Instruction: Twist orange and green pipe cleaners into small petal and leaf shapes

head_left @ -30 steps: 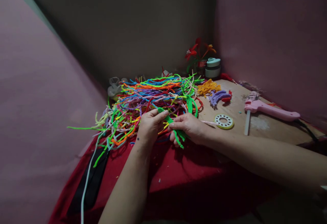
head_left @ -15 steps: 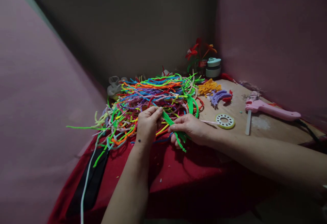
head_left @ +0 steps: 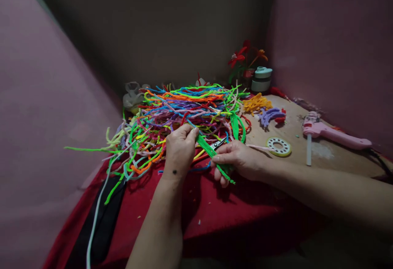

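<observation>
Between my hands, a flat strip of bright green pipe cleaners (head_left: 206, 145) slants down to the right, its loose end pointing at the red cloth. My left hand (head_left: 180, 148) pinches the upper end between thumb and bent fingers. Lower down, my right hand (head_left: 236, 160) grips the strip with thumb and forefinger, the other fingers curled beneath it. Scissors (head_left: 219, 143) show just behind the right hand; I cannot tell whether they touch it. A big heap of multicoloured pipe cleaners (head_left: 184, 107) lies beyond, with a green leaf shape (head_left: 235, 126) at its right.
A pink glue gun (head_left: 337, 135) rests on the wooden board (head_left: 296, 125) at the right, near a white and yellow ring spool (head_left: 278, 147). Orange pieces (head_left: 257, 104) and purple pieces (head_left: 272, 116) lie behind. A black strap-like object (head_left: 98, 224) is at the left on red cloth (head_left: 153, 224).
The view has shifted slightly. The green strip now lies flatter and straighter between my hands, my right hand having slid a little lower along it. Scissors have come into sight behind that hand.
</observation>
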The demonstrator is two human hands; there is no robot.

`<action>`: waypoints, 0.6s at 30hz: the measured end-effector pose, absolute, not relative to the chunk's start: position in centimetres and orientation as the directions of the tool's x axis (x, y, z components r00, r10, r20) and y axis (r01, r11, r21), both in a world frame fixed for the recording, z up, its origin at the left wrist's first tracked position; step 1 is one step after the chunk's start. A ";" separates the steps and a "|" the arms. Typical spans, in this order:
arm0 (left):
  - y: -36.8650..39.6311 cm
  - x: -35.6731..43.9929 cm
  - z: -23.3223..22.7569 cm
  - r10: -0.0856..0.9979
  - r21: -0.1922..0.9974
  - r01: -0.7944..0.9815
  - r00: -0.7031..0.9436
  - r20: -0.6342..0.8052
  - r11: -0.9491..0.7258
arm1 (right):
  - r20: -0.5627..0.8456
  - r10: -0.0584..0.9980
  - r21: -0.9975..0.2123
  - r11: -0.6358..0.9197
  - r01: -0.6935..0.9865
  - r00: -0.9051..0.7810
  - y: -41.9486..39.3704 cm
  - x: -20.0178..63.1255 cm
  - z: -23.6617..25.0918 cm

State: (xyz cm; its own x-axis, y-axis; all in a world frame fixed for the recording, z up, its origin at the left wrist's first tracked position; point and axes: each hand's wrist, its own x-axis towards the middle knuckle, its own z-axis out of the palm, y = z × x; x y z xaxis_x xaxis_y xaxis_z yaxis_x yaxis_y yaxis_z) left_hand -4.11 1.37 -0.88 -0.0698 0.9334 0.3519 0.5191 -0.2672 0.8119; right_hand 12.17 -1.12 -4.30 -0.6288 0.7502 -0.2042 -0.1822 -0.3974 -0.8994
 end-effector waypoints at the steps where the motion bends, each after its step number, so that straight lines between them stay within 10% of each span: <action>1: 1.4 -4.1 -0.9 0.946 0.856 0.455 -0.080 0.314 -0.246 | -0.208 0.751 -0.897 -0.402 -0.184 -0.627 -1.1 12.2 -4.3; 7: 0.9 -4.3 -0.4 0.974 0.992 -0.041 0.199 -0.107 0.118 | -0.222 0.781 -0.877 -0.422 -0.232 -0.584 -1.1 12.2 -4.0; 18: 0.7 -3.3 -1.2 0.901 0.969 -0.010 0.371 -0.224 0.245 | -0.161 0.751 -0.842 -0.443 -0.308 -0.641 -0.6 12.3 -4.2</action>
State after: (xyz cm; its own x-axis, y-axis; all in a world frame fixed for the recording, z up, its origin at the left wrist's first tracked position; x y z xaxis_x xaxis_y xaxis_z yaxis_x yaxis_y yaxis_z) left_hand -3.27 0.67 -1.17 0.3714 0.9010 -0.2243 -0.0097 0.2453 0.9694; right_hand 12.34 -0.63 -4.22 -0.6408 0.7506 -0.1610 -0.3079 -0.4434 -0.8418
